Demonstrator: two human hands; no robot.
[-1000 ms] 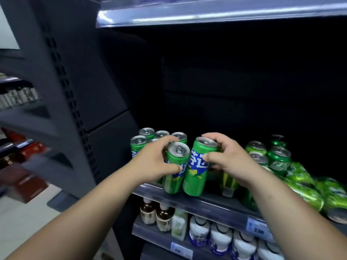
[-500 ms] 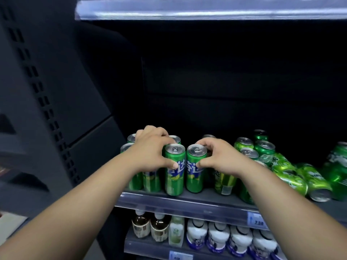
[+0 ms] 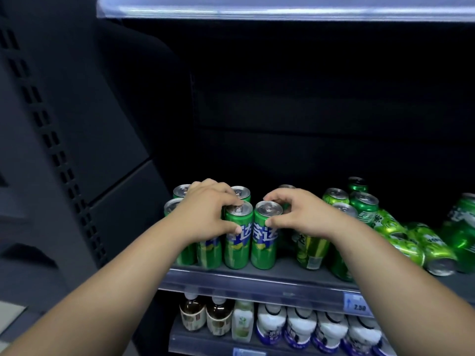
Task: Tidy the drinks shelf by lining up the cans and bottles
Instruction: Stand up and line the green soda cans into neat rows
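left hand grips one upright green can, right hand grips the can beside it, cans touching at front of grey shelf. toppled cans lie right. dark cabinet, bottles on shelf below.

A dark cabinet interior is seen, lit by a light strip above. A perforated upright is set at left.
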